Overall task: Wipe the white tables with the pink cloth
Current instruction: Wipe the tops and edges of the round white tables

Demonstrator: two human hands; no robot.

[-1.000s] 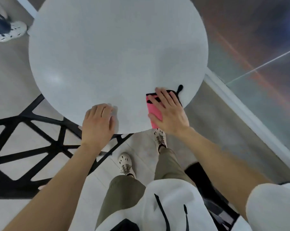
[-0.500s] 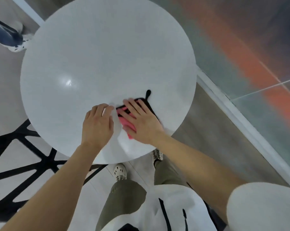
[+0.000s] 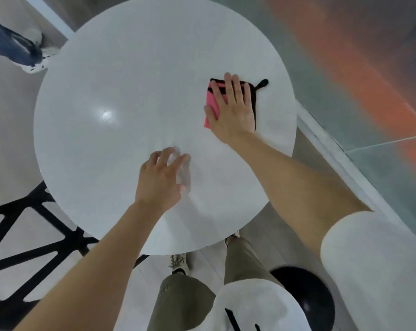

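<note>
The right hand (image 3: 233, 111) lies flat on the cloth (image 3: 210, 97), fingers straight and a little spread, palm pressing it down onto the table (image 3: 121, 75). The cloth is pink with a black edge. It shows between the fingers and past the thumb side, and its black border runs along the little-finger side. A short black loop (image 3: 262, 83) sticks out from the cloth corner beyond the little finger, lying on the table top.

The left hand (image 3: 159, 180) is nearer the body and well apart from the right one, holding nothing. Its fingers are loose and spread and point away from the body. They are blurred, so I cannot tell whether they touch the table or hang just above it.

The table is round and white, and both forearms reach over its near edge. A bright glint (image 3: 105, 114) sits on the top out past the left hand's little-finger side.

Beyond the left hand, past the table's far edge, a second person's shoe (image 3: 32, 64) stands on the floor. Below the left forearm a black frame (image 3: 23, 235) lies on the floor. Under the right forearm there is a round black object (image 3: 305, 297), beside the person's own legs and shoes (image 3: 178, 261)
</note>
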